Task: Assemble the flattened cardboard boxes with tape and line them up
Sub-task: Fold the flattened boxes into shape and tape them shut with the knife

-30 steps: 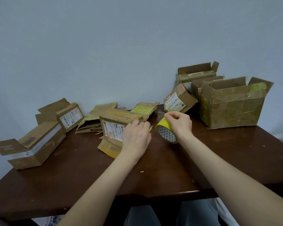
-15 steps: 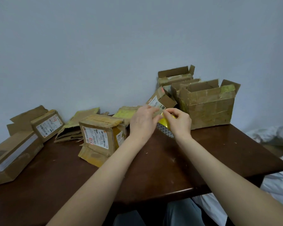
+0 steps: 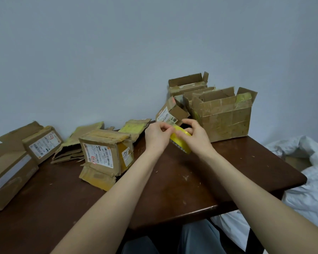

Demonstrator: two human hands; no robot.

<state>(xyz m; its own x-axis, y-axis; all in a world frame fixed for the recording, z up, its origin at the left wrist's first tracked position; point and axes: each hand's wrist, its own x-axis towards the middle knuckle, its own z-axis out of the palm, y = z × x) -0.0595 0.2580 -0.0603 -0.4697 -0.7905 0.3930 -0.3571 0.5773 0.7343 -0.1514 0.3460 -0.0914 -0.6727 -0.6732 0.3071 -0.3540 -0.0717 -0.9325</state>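
The left hand [image 3: 157, 136] has left the part-built box [image 3: 105, 153], which sits alone on the counter [image 3: 191, 180], and now pinches the edge of the yellow tape roll [image 3: 181, 142] gripped by the right hand [image 3: 196, 138], probably freeing a strip to seal it.

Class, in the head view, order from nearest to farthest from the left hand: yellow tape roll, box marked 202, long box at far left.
1. yellow tape roll, pinched by the left hand.
2. box marked 202, to its left.
3. long box, far left edge.
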